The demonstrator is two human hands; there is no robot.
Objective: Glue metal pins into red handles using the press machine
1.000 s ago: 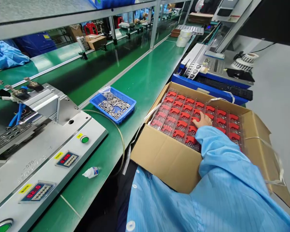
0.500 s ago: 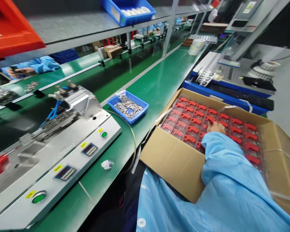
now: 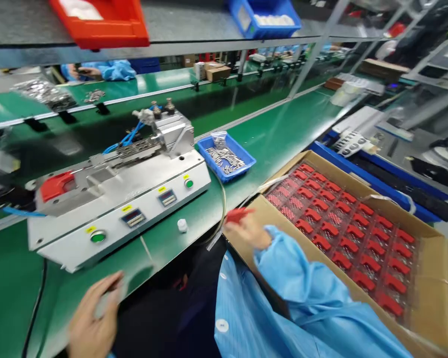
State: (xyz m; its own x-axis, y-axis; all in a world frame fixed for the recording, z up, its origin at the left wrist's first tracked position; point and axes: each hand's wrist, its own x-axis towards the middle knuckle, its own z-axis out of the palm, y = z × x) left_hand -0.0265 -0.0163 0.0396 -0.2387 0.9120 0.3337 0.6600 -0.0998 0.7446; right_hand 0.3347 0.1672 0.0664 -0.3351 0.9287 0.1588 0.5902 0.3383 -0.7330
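My right hand point(image 3: 251, 229), blurred by motion, grips a red plastic part point(image 3: 239, 215) above the near flap of the cardboard box point(image 3: 259, 209). Rows of similar red parts sit in a clear tray point(image 3: 414, 278) inside that box. My left hand point(image 3: 95, 318) is over the front edge of the green bench, thumb and fingers apart, with nothing visible between them. Before it stands a grey metal machine point(image 3: 134, 199) with green buttons and small displays. Another red part point(image 3: 56, 185) rests in the fixture at the machine's left end.
A blue bin point(image 3: 242, 169) of small metal pins stands right of the machine. A small white bottle point(image 3: 182, 225) is near the bench edge. Overhead, a shelf holds a red bin point(image 3: 112, 30) and a blue bin point(image 3: 269, 20). Across the line, a co-worker's blue sleeves point(image 3: 114, 69) show.
My right hand has left the tray and moved left with a red part. My left hand has come into view at the lower left. The view has turned left.
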